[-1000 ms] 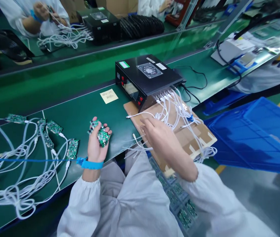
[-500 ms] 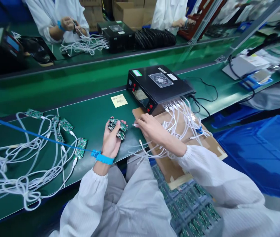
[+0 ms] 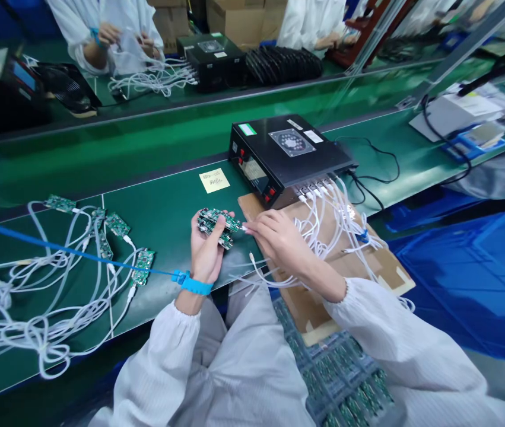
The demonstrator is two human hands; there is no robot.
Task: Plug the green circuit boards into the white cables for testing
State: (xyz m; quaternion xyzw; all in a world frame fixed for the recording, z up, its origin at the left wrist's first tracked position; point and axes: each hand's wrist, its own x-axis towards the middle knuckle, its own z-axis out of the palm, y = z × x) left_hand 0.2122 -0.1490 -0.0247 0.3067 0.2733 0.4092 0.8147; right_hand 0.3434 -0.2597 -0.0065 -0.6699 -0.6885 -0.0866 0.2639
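My left hand (image 3: 206,249) is closed around a small stack of green circuit boards (image 3: 220,223), thumb across the top. A blue wrist strap circles that wrist, its cord running off to the left. Pinched in the fingers of my right hand (image 3: 274,234) is a white cable plug (image 3: 244,228). Its tip meets the right edge of the upper board; whether it is seated I cannot tell. Below my right hand, a loose white cable end (image 3: 252,258) lies by the bench edge.
A black test box (image 3: 292,151) with white cables (image 3: 323,225) stands on the bench beside cardboard (image 3: 297,308). At left, several boards (image 3: 143,267) are plugged into tangled white cables. A tray of boards (image 3: 345,379) sits below. A blue bin (image 3: 470,284) is at right; co-workers sit opposite.
The plug in my right hand has come up against the board's edge; before, a gap lay between them. My left hand has shifted slightly right. The co-worker opposite now handles a whitish bag.
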